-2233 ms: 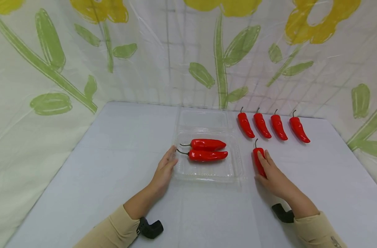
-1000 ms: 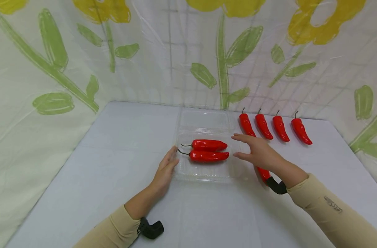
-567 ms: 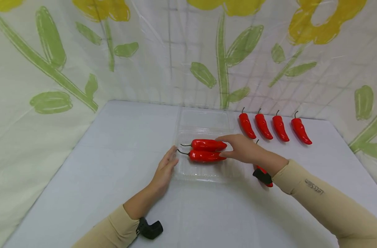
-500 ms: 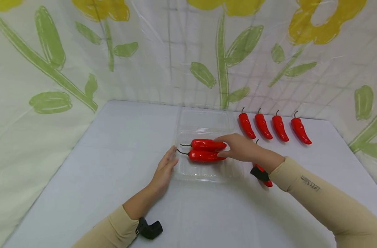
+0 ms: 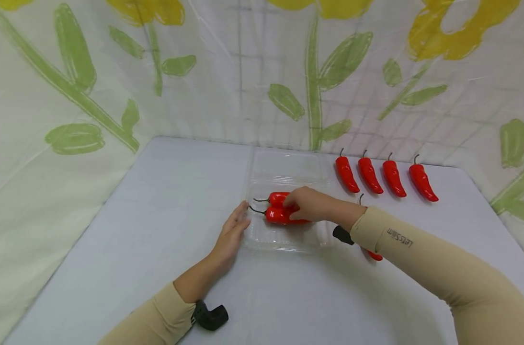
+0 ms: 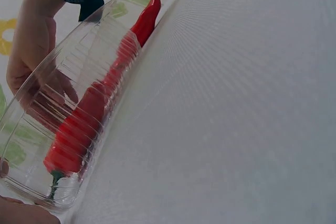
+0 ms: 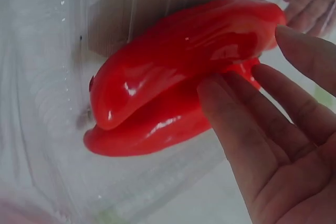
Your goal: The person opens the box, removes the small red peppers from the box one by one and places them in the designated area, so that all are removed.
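Observation:
A clear plastic clamshell box (image 5: 268, 239) lies with its lid folded back, two red chili peppers (image 5: 276, 216) side by side in its base. My left hand (image 5: 227, 239) rests along the box's left edge, fingers straight and thumb at the rim. Over the peppers is my right hand (image 5: 311, 203), covering their tip halves in the head view. From the right wrist, its fingers (image 7: 233, 124) look fairly straight and spread, with fingertips right at the peppers. The left wrist view shows a red pepper (image 6: 73, 140) through the clear wall (image 6: 31, 179).
Several red peppers (image 5: 392, 178) stand in a slanted row at the table's back right, stems away from me. Another pepper (image 5: 375, 256) is partly hidden under the right forearm. A flower-printed sheet (image 5: 227, 72) hangs behind the white table (image 5: 176, 206).
My right hand has left the single pepper on the right, come across into the box and slid leftward along the two peppers. The left hand has stayed at the box edge.

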Tool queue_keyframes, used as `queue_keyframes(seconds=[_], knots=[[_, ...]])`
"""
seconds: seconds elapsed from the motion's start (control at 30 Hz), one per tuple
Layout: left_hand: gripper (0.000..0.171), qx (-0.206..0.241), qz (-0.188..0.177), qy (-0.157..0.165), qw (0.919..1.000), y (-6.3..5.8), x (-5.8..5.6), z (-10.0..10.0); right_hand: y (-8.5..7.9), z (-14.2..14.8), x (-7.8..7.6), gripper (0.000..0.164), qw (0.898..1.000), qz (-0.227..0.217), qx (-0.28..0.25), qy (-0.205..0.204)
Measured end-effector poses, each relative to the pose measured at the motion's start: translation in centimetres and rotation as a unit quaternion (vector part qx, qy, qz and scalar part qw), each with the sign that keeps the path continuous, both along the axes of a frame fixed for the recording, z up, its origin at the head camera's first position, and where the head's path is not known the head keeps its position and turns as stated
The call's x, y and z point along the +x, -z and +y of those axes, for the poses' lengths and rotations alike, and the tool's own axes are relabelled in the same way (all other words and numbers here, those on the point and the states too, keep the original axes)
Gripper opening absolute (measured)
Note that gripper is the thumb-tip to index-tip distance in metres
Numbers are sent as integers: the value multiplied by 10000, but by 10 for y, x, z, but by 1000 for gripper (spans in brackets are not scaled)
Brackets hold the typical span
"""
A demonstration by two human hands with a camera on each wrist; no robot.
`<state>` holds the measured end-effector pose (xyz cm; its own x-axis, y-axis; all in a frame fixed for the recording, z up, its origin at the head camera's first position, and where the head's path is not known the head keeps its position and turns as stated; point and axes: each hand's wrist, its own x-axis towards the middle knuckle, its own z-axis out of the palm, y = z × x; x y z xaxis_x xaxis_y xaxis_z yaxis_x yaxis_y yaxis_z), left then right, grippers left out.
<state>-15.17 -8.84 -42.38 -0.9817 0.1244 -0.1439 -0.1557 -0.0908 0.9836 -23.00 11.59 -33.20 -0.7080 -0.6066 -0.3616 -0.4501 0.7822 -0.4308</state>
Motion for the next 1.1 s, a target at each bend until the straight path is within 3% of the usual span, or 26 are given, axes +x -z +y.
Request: queue_keyframes(seconds=[0.33, 0.87, 1.1], knots=[[54, -61, 64, 35, 10000, -2, 0, 0, 6, -15, 2, 30, 9987, 284, 410, -64], [54, -99, 122, 32, 9999, -2, 0, 0, 14, -13, -2, 48, 9977, -379, 564, -67], [54, -79, 158, 74, 9998, -1, 1, 0, 14, -14, 1, 52, 9951, -240, 943, -157]])
